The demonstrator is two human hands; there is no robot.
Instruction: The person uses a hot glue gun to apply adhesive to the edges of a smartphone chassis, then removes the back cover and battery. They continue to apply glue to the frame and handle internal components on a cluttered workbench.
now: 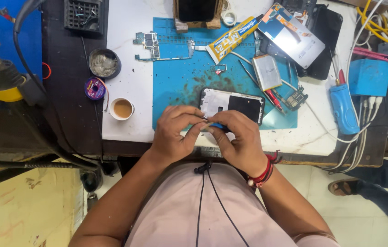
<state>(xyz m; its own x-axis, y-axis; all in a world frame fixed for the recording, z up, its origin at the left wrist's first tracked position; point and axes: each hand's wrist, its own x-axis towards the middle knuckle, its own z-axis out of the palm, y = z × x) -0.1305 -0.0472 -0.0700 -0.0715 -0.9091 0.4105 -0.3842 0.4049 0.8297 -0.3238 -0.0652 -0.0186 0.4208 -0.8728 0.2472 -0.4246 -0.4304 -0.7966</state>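
Note:
My left hand (175, 132) and my right hand (239, 142) meet at the near edge of the blue work mat (175, 82). Between the fingertips of both hands is a small thin part (204, 121), too small to name. A blue-handled tool (218, 126) shows under my right fingers. Just beyond my hands lies an opened phone frame (233, 104), white and black inside. A green circuit board (157, 45) lies at the mat's far left corner.
A yellow glue tube (230, 39), a silver battery (267, 72), a phone screen (290, 39) and tweezers lie on the mat's right. A small cup of tea (122, 109), a solder-wick spool (94, 88) and a dark tin (104, 64) stand left. Cables and a blue tool (342, 107) crowd the right.

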